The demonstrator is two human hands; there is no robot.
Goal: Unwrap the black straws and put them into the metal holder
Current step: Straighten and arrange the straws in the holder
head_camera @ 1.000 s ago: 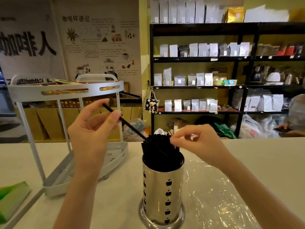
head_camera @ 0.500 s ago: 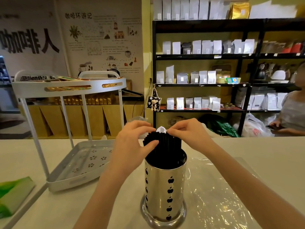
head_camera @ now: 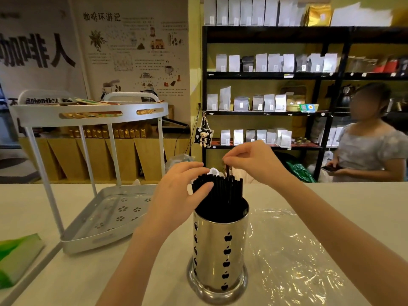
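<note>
A shiny metal holder [head_camera: 218, 250] with black apple cut-outs stands on the counter in front of me. A thick bunch of black straws [head_camera: 223, 191] sticks up out of it. My left hand [head_camera: 178, 193] rests against the left side of the bunch, thumb and fingers pressing the straws. My right hand [head_camera: 254, 162] is above the bunch, pinching the top of one black straw [head_camera: 227, 170] that stands a little higher than the others. A crumpled sheet of clear plastic wrap [head_camera: 289, 250] lies flat on the counter to the right of the holder.
A white two-tier rack [head_camera: 88, 164] stands on the counter to the left, its lower tray perforated. A green packet [head_camera: 17, 257] lies at the left edge. Beyond the counter a seated person [head_camera: 371, 149] holds a phone before black shelves [head_camera: 276, 74] of bags.
One second ago my left hand held a single straw slanted toward the holder. That straw is now in the bunch, my left hand steadies the straws, and my right hand has risen, pinching one straw.
</note>
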